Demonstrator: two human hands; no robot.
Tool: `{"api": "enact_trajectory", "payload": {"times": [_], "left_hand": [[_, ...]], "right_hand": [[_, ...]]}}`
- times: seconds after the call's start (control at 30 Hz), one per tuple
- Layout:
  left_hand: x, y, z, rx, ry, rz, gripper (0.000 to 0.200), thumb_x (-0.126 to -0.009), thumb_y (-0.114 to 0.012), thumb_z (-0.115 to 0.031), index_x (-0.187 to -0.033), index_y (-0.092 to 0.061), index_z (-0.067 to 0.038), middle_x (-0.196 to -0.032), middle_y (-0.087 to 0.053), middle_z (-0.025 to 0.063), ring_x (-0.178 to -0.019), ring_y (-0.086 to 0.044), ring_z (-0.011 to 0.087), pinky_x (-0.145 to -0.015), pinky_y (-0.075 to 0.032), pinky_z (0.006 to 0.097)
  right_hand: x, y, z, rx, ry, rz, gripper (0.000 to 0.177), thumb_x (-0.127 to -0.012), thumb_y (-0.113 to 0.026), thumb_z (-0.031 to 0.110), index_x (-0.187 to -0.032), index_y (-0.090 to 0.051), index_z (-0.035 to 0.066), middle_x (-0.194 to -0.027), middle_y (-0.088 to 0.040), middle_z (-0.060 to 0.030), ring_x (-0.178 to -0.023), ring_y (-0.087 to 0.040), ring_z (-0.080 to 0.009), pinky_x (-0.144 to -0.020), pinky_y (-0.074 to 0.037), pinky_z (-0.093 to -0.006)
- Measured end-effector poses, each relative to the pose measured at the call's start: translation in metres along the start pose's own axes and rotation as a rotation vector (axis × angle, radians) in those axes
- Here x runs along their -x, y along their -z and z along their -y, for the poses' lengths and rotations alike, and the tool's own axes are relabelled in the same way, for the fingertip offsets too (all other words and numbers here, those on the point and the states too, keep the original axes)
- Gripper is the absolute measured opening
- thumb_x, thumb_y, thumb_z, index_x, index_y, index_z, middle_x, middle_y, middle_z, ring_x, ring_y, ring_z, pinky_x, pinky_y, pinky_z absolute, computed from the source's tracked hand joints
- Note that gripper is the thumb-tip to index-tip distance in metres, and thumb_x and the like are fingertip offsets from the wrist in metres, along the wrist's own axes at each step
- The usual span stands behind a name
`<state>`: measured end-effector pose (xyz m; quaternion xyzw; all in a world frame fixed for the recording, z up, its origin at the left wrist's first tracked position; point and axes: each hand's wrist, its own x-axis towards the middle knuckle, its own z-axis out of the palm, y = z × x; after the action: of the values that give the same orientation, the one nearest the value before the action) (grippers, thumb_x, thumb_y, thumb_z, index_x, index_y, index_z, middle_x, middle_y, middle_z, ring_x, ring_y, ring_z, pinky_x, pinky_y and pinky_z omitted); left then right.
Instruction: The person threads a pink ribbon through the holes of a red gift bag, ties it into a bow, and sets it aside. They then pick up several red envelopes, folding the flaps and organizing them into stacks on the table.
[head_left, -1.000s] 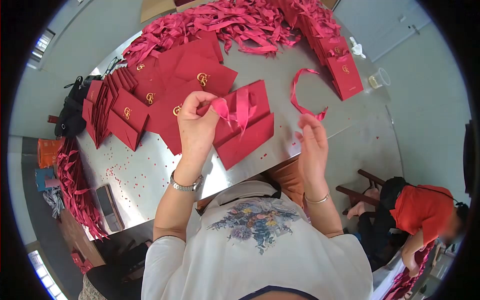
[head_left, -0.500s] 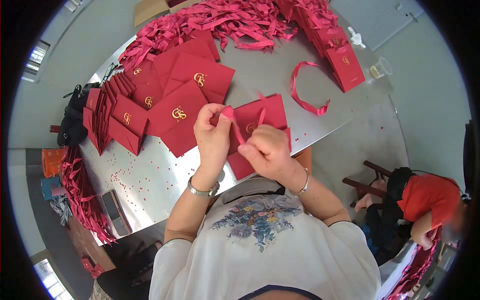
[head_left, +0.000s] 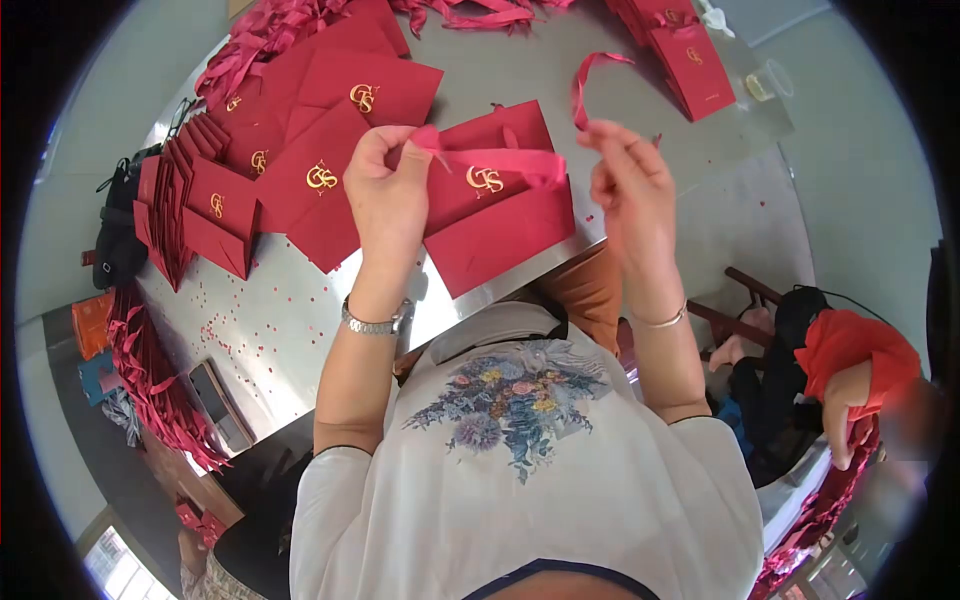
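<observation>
My left hand (head_left: 388, 200) pinches a pink ribbon (head_left: 505, 160) between thumb and fingers. The ribbon stretches rightward above a red paper gift bag (head_left: 500, 240) with gold lettering, its far end loose and curled. A short bit of ribbon (head_left: 509, 136) stands up on the bag's upper part. To the right, my right hand (head_left: 638, 195) is raised, with thumb and index finger apart and the other fingers curled. Its fingertips overlap a second pink ribbon (head_left: 590, 80) on the metal table (head_left: 480, 70); part of that ribbon is hidden behind the hand.
More red gift bags (head_left: 335, 165) lie spread and stacked to the left. A ribbon heap (head_left: 260, 45) is at the back. Further bags (head_left: 692, 70) and a clear plastic cup (head_left: 765, 82) stand back right. A phone (head_left: 220, 405) lies front left. A person in red (head_left: 860, 350) sits at right.
My right hand has let go of the pink ribbon and moved right, away from the bag to the second ribbon. My left hand keeps its pinch. The whole view has tilted downward.
</observation>
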<state>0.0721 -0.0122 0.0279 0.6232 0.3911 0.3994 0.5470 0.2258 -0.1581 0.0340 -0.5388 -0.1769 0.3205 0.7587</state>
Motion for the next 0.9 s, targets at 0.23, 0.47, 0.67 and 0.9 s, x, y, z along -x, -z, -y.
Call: {"api": "enact_trajectory", "payload": {"times": [0.23, 0.47, 0.67, 0.9], "left_hand": [[0.009, -0.005, 0.006, -0.051, -0.14, -0.016, 0.01, -0.086, -0.062, -0.007, -0.091, -0.059, 0.001, -0.082, -0.062, 0.0037, -0.076, -0.055, 0.0092, -0.071, -0.045, 0.0239], [0.037, 0.002, 0.01, -0.023, -0.354, -0.041, 0.011, -0.086, -0.064, -0.005, -0.084, -0.055, 0.0, -0.08, -0.059, 0.0064, -0.074, -0.057, 0.0126, -0.066, -0.046, 0.0254], [0.052, 0.008, 0.014, -0.101, -0.434, -0.046, 0.011, -0.081, -0.061, 0.002, -0.089, -0.054, -0.001, -0.081, -0.055, 0.0136, -0.07, -0.057, 0.0269, -0.062, -0.046, 0.0327], [0.064, 0.018, 0.007, -0.146, -0.657, -0.052, 0.02, -0.073, -0.059, 0.008, -0.091, -0.056, -0.001, -0.083, -0.058, 0.0152, -0.073, -0.058, 0.0316, -0.061, -0.048, 0.0351]], "right_hand": [[-0.028, -0.026, 0.001, 0.94, 0.105, 0.156, 0.04, -0.083, -0.063, 0.039, -0.095, -0.067, 0.002, -0.084, -0.068, -0.0143, -0.077, -0.066, -0.0269, -0.07, -0.05, -0.0334], [-0.022, -0.044, -0.005, 0.855, 0.099, 0.264, 0.026, -0.079, -0.065, 0.023, -0.091, -0.066, 0.0, -0.075, -0.067, -0.0143, -0.07, -0.066, -0.029, -0.065, -0.05, -0.0355], [-0.003, -0.062, 0.005, 1.121, 0.161, 0.247, 0.022, -0.08, -0.065, 0.021, -0.085, -0.063, 0.0, -0.069, -0.065, -0.0152, -0.065, -0.064, -0.0295, -0.061, -0.048, -0.0367], [-0.011, -0.036, 0.019, 0.604, -0.231, 0.453, 0.013, -0.085, -0.062, 0.012, -0.085, -0.062, -0.001, -0.065, -0.057, 0.002, -0.054, -0.049, -0.0052, -0.049, -0.037, -0.0214]]}}
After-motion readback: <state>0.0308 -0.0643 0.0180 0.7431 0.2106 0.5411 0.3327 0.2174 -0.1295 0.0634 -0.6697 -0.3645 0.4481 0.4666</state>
